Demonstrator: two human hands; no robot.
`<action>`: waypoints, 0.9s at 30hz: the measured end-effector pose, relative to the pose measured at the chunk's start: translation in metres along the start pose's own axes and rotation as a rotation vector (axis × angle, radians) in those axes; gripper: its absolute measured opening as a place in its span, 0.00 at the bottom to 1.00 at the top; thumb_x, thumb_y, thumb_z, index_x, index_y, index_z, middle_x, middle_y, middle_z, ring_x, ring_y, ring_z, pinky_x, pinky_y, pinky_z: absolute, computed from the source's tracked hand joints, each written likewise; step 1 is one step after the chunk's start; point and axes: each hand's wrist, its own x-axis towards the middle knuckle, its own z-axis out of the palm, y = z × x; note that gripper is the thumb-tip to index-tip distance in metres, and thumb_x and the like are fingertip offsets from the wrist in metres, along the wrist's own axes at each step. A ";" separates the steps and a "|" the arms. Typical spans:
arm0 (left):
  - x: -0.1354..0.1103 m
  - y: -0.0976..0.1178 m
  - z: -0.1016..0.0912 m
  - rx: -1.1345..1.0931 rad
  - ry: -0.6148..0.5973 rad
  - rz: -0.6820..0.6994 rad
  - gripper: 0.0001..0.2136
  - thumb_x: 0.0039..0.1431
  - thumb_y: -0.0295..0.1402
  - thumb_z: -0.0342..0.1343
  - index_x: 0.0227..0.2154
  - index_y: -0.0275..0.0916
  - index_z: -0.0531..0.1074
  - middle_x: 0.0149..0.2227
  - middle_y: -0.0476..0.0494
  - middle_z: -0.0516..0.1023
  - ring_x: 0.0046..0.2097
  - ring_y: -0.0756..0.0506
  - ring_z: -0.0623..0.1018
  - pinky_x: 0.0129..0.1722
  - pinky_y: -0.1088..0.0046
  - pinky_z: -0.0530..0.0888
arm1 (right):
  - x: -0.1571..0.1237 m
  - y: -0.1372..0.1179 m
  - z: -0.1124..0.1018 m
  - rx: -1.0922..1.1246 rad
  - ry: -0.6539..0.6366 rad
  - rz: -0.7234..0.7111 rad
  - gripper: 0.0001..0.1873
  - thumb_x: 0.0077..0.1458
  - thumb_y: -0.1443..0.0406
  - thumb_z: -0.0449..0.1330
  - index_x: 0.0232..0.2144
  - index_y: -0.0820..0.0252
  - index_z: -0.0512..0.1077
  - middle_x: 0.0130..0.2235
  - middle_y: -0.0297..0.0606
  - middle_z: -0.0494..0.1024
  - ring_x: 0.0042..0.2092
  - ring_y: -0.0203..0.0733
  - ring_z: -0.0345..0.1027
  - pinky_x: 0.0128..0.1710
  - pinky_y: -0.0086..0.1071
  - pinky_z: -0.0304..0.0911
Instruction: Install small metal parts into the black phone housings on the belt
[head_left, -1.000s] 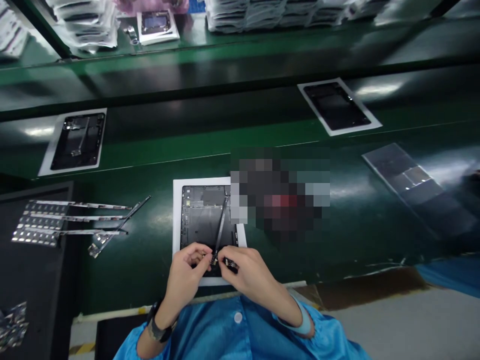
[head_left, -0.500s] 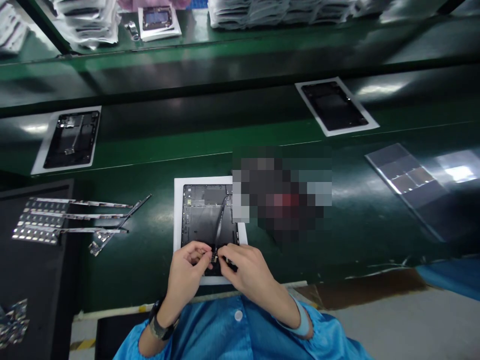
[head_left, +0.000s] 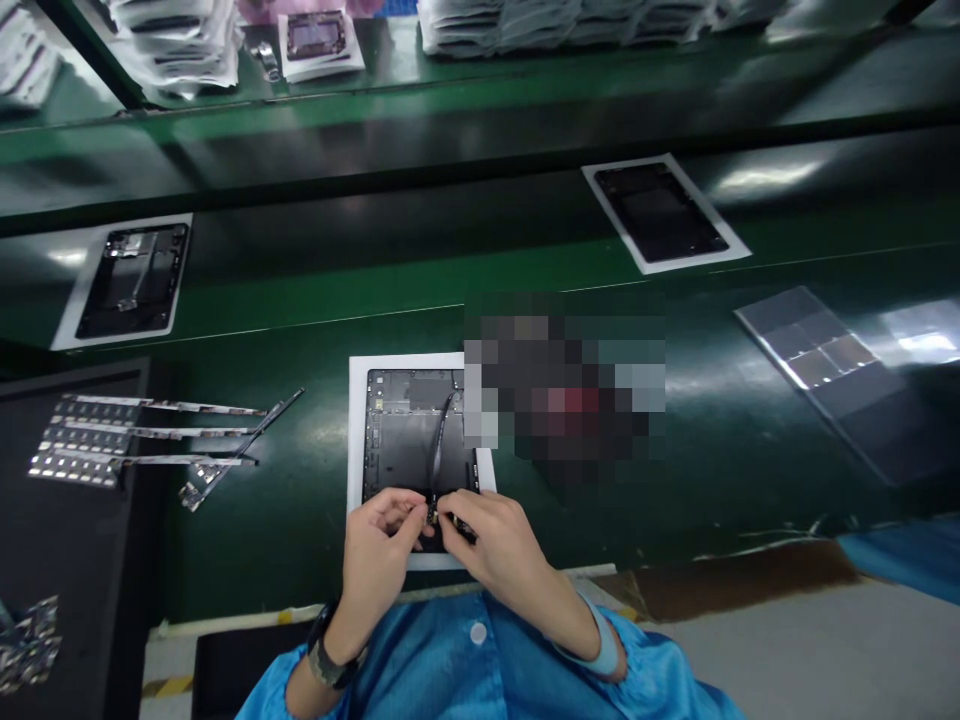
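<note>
A black tablet housing (head_left: 397,440) lies on a white foam sheet (head_left: 357,420) right in front of me. Along its inside runs a dark flex cable (head_left: 439,445), bowed upward, down to a small circuit board (head_left: 433,513) near the housing's lower end. My left hand (head_left: 386,535) pinches this board from the left between thumb and finger. From the right, my right hand (head_left: 487,535) is closed at the same board, its thumb and fingertips bent together. Fingers partly cover the board, so its seating cannot be made out.
Several flex strips (head_left: 195,433) lie partly on a black tray (head_left: 135,375) at left. Other tablet housings on white sheets rest farther back, one at left (head_left: 161,290) and one at right (head_left: 667,210). Clear plastic sheets (head_left: 817,370) lie right. A pixelated patch hides something beside the housing.
Both housings at the back have shifted slightly left. My hands stay at the small circuit board with only a tiny shift, and the housing in front of me has not moved.
</note>
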 end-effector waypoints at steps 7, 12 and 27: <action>-0.002 -0.002 0.000 0.013 0.007 0.019 0.10 0.48 0.37 0.63 0.29 0.35 0.76 0.22 0.45 0.79 0.25 0.47 0.79 0.24 0.76 0.75 | 0.000 0.000 -0.004 0.067 -0.050 0.013 0.08 0.62 0.69 0.54 0.34 0.58 0.72 0.30 0.35 0.78 0.30 0.39 0.70 0.33 0.30 0.57; -0.003 0.000 0.000 0.013 0.007 0.005 0.10 0.48 0.37 0.63 0.29 0.34 0.76 0.21 0.45 0.79 0.24 0.47 0.78 0.23 0.77 0.74 | -0.005 -0.001 -0.030 0.261 -0.155 0.140 0.10 0.67 0.65 0.49 0.48 0.56 0.65 0.39 0.39 0.78 0.37 0.42 0.72 0.38 0.33 0.61; -0.003 0.002 -0.003 0.053 -0.064 0.073 0.06 0.49 0.34 0.65 0.27 0.37 0.80 0.24 0.46 0.81 0.26 0.50 0.77 0.28 0.78 0.75 | -0.002 0.005 -0.020 0.808 -0.212 0.392 0.09 0.57 0.66 0.59 0.35 0.54 0.59 0.26 0.27 0.79 0.27 0.35 0.67 0.25 0.26 0.55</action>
